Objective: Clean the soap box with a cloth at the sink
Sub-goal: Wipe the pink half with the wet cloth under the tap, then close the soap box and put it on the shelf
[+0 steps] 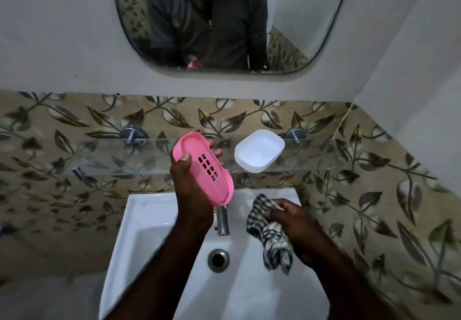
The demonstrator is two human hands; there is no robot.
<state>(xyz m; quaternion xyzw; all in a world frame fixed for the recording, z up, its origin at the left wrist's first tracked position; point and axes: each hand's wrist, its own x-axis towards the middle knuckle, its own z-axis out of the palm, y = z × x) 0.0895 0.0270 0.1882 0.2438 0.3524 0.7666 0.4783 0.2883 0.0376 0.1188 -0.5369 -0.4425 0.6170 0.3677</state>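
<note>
Above the white sink (159,210), the left hand (192,190) holds up the pink soap box tray (203,167), its grip closed around one long edge: the thumb lies over the slotted inner face and the fingertips show past the far rim. The tray is tilted, raised clear of the basin and above the tap (222,222), with its drain slots facing the camera. The right hand (289,222) has its grip bunched tight on a checked cloth (268,234), which hangs loose over the right side of the basin, near the tray but not touching it.

Judging by how things lie, the box is already apart: a white shell (259,150), likely its other half, sits on the glass shelf (104,157) just beside the raised tray, open side up. Cloth and tray are both in hand, so the setting-up looks done, yet the wiping itself is not in contact at this moment. Whether the pink face has been rubbed at all I cannot tell; no suds, water streaks or dirt are plain on it, and no water runs from the tap. What seems left is passing the cloth over the tray, slots included, doing the white shell, and putting the two halves back together.
</note>
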